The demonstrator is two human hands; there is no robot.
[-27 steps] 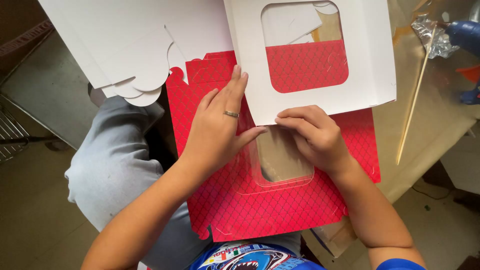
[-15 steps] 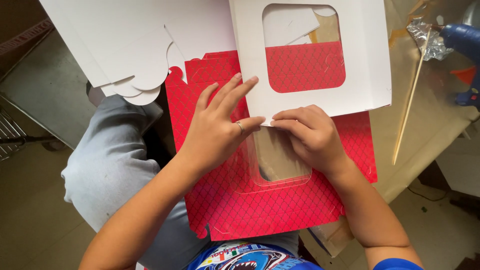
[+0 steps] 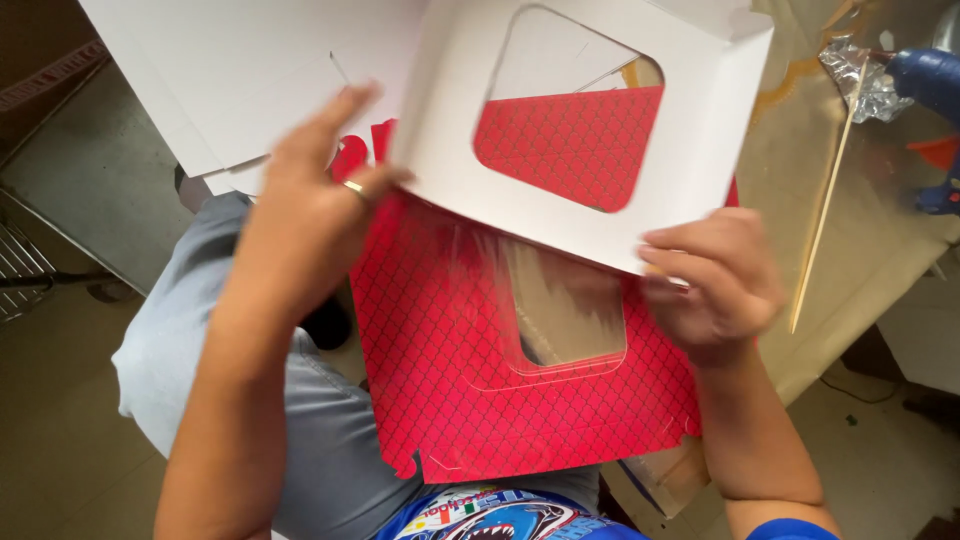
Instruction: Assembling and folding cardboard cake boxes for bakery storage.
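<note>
A flat white cardboard box blank (image 3: 690, 150) with a rounded window cut-out lies tilted over a red patterned box blank (image 3: 450, 380) that has a clear film window (image 3: 565, 310). My left hand (image 3: 310, 215), with a ring on one finger, holds the white blank at its left side. My right hand (image 3: 715, 285) grips the white blank's lower right edge, over the red sheet. Both hands are blurred. More white flaps (image 3: 260, 80) spread to the upper left.
A table with a tan covering (image 3: 800, 160) lies at the right, with a thin wooden stick (image 3: 825, 200), crumpled foil (image 3: 860, 75) and a blue glue gun (image 3: 930, 85) on it. My grey-trousered knee (image 3: 180, 350) is below left, above a tiled floor.
Both hands left the middle of the red sheet, where they pressed at the white blank's lower edge. They now hold the white blank farther apart, and it has tilted.
</note>
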